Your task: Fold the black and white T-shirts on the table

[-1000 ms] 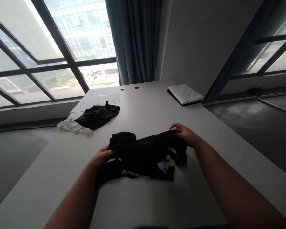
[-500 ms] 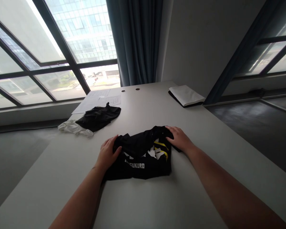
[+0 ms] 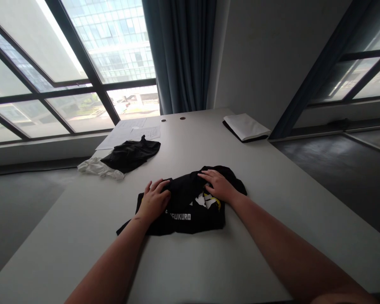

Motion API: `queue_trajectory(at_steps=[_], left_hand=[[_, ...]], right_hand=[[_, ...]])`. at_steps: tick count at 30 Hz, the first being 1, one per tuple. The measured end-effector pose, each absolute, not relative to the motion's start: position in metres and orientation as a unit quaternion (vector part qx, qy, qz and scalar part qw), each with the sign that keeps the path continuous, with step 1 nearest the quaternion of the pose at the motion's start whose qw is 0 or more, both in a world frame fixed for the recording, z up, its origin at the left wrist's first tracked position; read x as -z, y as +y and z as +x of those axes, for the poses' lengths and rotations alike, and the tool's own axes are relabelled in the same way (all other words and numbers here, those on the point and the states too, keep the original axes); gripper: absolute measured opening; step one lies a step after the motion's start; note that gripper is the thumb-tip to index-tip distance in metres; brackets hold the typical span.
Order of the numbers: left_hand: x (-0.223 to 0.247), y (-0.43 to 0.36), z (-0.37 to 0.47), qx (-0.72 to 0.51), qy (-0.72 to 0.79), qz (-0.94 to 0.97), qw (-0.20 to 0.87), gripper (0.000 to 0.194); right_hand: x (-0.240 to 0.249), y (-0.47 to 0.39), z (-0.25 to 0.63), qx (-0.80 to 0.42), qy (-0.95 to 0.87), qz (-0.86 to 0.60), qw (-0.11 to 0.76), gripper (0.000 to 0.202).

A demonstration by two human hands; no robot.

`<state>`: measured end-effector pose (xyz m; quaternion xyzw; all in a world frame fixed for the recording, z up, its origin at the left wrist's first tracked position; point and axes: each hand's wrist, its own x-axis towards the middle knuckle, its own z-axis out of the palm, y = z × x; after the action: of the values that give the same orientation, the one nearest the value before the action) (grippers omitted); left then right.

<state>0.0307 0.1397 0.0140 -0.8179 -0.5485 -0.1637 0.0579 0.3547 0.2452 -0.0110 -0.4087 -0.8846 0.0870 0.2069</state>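
Daylight from the tall windows (image 3: 123, 42) on the left falls across a white bench (image 3: 202, 270), with a blue-grey curtain (image 3: 183, 55) hanging beyond its far edge. On the near part of the bench, between the two forearms, lies a black garment (image 3: 180, 192), bunched into a low, wide bundle, with white lettering and a white-and-yellow print facing the person.

The left hand (image 3: 154, 200) rests palm down on the bundle's left part. Its fingers (image 3: 158, 185) are slightly bent and a little apart, tips on the cloth near the upper edge, with the thumb close to the index finger; whether they pinch any fabric cannot be told. The right hand (image 3: 220, 186) lies over the right part, its fingers (image 3: 207, 174) stretched out toward the middle and loosely spread, the thumb set apart from them just above the print. They touch the fabric without closing around it.

Farther back on the left, a crumpled black cloth (image 3: 131, 154) lies against a crumpled white cloth (image 3: 98, 167), with sheets of paper (image 3: 120, 131) just behind. Near the bench's far right edge lies a flat folded white-and-black item (image 3: 247, 126).
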Motion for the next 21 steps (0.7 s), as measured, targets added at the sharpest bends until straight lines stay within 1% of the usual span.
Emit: queue_trajectory(at_steps=[2, 4, 5, 7, 8, 9, 12, 15, 16, 17, 20, 21], left_hand=[[-0.016, 0.140, 0.029, 0.161, -0.536, -0.828, 0.040, 0.017], [-0.018, 0.137, 0.031, 0.159, -0.496, -0.853, 0.015, 0.017], [-0.019, 0.136, 0.034, 0.156, -0.474, -0.867, 0.000, 0.022], [-0.019, 0.133, 0.042, 0.149, -0.452, -0.879, -0.028, 0.041], [-0.018, 0.132, 0.045, 0.146, -0.455, -0.878, -0.040, 0.047], [-0.016, 0.132, 0.046, 0.143, -0.463, -0.874, -0.049, 0.050], [-0.013, 0.133, 0.041, 0.128, -0.474, -0.868, -0.074, 0.047], [-0.013, 0.133, 0.029, 0.113, -0.466, -0.873, -0.093, 0.052], [-0.014, 0.132, 0.026, 0.114, -0.469, -0.871, -0.094, 0.049], [-0.015, 0.132, 0.024, 0.118, -0.474, -0.867, -0.093, 0.042], [-0.018, 0.131, 0.023, 0.150, -0.493, -0.854, -0.078, 0.013], [-0.018, 0.132, 0.022, 0.164, -0.500, -0.847, -0.076, 0.009]], right_hand=[[0.007, 0.244, 0.350, -0.093, -0.882, -0.432, 0.164, 0.055], [0.004, 0.244, 0.348, -0.093, -0.873, -0.457, 0.142, 0.051], [0.002, 0.244, 0.348, -0.092, -0.870, -0.465, 0.138, 0.048], [0.002, 0.245, 0.349, -0.087, -0.867, -0.470, 0.142, 0.039], [0.002, 0.245, 0.350, -0.085, -0.868, -0.466, 0.149, 0.034], [0.003, 0.245, 0.352, -0.084, -0.870, -0.458, 0.161, 0.030], [0.005, 0.244, 0.358, -0.104, -0.887, -0.393, 0.220, 0.020], [0.003, 0.240, 0.362, -0.174, -0.901, -0.300, 0.259, 0.009], [0.001, 0.238, 0.363, -0.201, -0.902, -0.280, 0.261, 0.007], [0.000, 0.236, 0.363, -0.223, -0.900, -0.268, 0.262, 0.006], [-0.005, 0.232, 0.365, -0.256, -0.888, -0.276, 0.265, 0.006], [-0.005, 0.231, 0.367, -0.257, -0.883, -0.289, 0.265, 0.008]])
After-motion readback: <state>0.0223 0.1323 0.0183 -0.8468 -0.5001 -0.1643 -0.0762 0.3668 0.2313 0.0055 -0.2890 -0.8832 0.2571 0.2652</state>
